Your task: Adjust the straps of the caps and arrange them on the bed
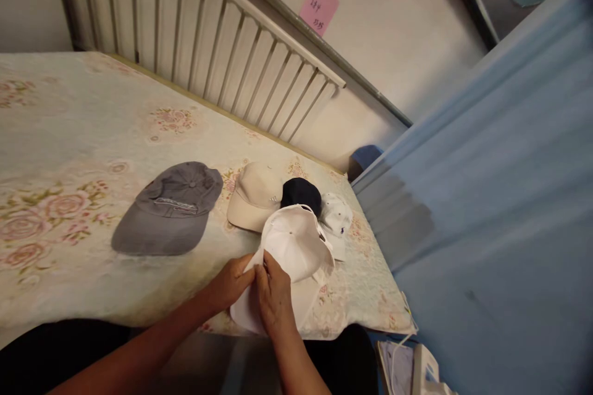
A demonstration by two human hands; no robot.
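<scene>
A white cap is turned so that its hollow inside faces me, near the bed's front edge. My left hand grips it at the left, by the rim where the brim begins. Close beside it, my right hand pinches the same rim, thumb and fingers closed on the fabric. Behind the held cap lie a beige cap, a black cap and another white cap with a small dark logo. Farther left rests a grey cap, brim toward me. The held cap hides part of the black one.
Floral bedding covers the bed. White railings run along its far side, under a pink note on the wall. A blue curtain hangs at the right. A blue object sits in the far corner; a white cable dangles lower right.
</scene>
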